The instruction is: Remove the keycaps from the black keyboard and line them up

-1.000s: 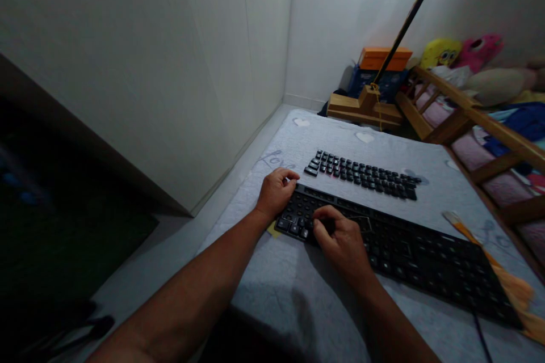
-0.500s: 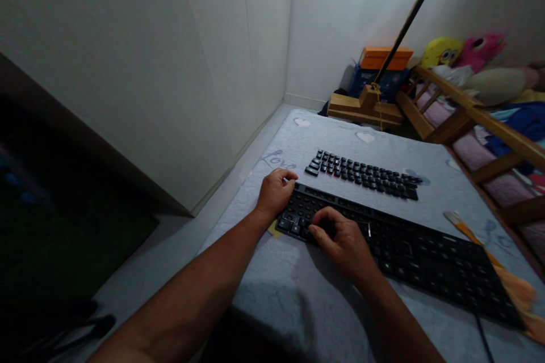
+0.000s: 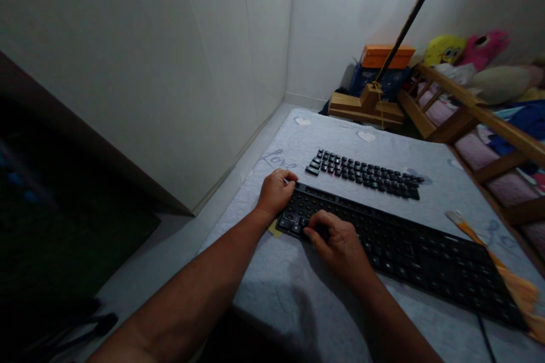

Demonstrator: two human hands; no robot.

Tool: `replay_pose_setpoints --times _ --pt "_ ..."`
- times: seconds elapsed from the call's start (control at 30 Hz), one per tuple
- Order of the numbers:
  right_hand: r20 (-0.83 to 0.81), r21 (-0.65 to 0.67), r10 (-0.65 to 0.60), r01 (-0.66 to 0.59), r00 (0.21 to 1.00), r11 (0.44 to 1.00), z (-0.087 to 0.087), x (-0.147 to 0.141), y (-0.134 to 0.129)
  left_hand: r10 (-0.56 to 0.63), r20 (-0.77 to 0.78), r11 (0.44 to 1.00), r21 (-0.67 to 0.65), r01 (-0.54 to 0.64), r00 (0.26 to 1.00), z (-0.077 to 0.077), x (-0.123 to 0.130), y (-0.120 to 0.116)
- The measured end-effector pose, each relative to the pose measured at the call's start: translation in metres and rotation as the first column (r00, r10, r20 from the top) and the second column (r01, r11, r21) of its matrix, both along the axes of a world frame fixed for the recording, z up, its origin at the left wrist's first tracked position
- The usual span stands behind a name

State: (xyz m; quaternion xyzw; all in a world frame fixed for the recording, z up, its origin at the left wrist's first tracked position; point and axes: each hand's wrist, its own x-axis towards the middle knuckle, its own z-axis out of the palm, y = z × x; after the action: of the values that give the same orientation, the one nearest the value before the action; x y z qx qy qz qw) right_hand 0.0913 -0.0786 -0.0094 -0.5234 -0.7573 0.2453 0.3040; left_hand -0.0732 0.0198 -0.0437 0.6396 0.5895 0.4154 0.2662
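The left hand rests at the far left corner of a black keyboard. The right hand bends its fingers over the near left keys. Loose keys lie in rows on the far side.

A black keyboard — partly keyless — lies flat beside rows of loose keycaps.

The bare left forearm slanted forward to a bare left hand with fingers curled inward; the bare right forearm angled inward to a bare right hand, its forefinger arched toward the thumb, tips close together.
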Motion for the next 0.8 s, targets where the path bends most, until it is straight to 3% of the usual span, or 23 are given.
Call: replay_pose_setpoints --times 0.13,0.33,0.8 --pt "0.008 -0.024 -0.026 0.026 1.0 0.999 -0.0004 -0.0025 -0.0005 -0.002 0.0 1.0 0.006 0.002 1.0 -0.0021 -0.0005 0.0008" --pt "0.039 0.066 -0.034 0.031 0.999 0.997 -0.0018 0.0012 0.0001 -0.006 -0.002 1.0 0.007 0.006 1.0 -0.0018 -0.0004 0.0011" --pt "0.021 0.034 -0.078 0.077 0.997 0.996 -0.0085 0.0044 0.0033 -0.007 -0.015 1.0 -0.007 0.007 1.0 0.001 0.0002 -0.0006"
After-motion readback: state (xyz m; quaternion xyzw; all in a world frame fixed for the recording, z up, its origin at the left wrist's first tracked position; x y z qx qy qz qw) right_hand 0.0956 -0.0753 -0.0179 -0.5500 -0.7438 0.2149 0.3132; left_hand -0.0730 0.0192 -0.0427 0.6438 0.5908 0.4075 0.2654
